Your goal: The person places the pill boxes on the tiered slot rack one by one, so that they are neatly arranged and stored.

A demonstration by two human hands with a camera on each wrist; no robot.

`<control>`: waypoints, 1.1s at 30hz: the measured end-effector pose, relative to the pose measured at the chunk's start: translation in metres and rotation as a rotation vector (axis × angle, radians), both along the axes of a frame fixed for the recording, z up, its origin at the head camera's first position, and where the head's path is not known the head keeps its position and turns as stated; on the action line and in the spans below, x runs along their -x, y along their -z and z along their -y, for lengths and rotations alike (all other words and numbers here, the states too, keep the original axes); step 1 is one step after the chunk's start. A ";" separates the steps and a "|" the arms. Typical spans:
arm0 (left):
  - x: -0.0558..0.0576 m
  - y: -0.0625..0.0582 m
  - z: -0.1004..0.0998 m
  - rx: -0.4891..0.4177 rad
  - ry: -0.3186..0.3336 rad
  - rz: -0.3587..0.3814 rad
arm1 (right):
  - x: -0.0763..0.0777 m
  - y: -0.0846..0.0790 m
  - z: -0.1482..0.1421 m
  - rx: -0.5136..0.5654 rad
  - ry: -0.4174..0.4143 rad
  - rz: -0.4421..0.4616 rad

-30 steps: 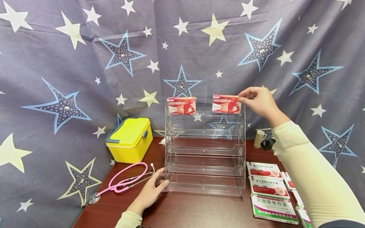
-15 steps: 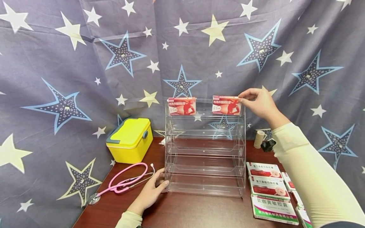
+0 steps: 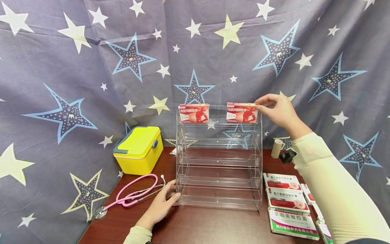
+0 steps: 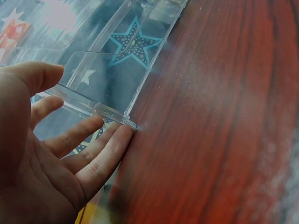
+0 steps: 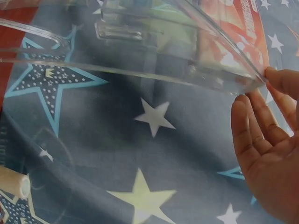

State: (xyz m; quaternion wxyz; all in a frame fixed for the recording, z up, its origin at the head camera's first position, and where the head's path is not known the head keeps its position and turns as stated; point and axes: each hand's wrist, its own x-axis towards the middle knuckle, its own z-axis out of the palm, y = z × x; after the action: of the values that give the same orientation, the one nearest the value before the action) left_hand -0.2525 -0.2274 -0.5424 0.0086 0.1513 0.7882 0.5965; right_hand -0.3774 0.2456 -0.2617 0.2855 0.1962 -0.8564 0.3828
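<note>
A clear acrylic tiered rack (image 3: 217, 183) stands on the table. My left hand (image 3: 163, 206) rests at its lower left corner. In the left wrist view, that hand's fingers (image 4: 110, 154) touch the rack's side edge, with the thumb apart from them. On the top tier, a red-and-white medicine box (image 3: 241, 113) stands upright at the right end. My right hand (image 3: 278, 110) pinches its right edge at the rack's top corner. The right wrist view shows thumb and fingertips around that corner. A matching medicine box (image 3: 194, 113) stands at the tier's left end.
Several medicine boxes (image 3: 287, 199) lie at the right, partly hidden by the right sleeve (image 3: 338, 183). A yellow case (image 3: 138, 149) and a pink stethoscope (image 3: 134, 196) lie left of the rack. A cardboard roll (image 3: 276, 149) stands at the back right, before a star-patterned curtain (image 3: 210, 61).
The right-hand medicine box has sunk slightly and shifted a touch left, with the right hand staying at its edge. The left hand has not visibly moved.
</note>
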 end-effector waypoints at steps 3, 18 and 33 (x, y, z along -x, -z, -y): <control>0.000 -0.001 0.000 0.005 -0.001 0.001 | -0.012 -0.004 -0.007 0.030 0.023 0.015; -0.001 -0.001 -0.001 0.012 -0.016 0.010 | -0.098 0.101 -0.139 0.031 0.198 0.199; -0.001 -0.001 0.000 -0.007 0.013 -0.012 | -0.123 0.216 -0.227 -0.232 0.268 0.545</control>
State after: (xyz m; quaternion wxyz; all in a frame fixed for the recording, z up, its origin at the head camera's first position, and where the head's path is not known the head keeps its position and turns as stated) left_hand -0.2515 -0.2269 -0.5417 0.0072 0.1600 0.7851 0.5983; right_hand -0.2548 0.4723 -0.4776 0.0691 0.0034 -0.9575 0.2799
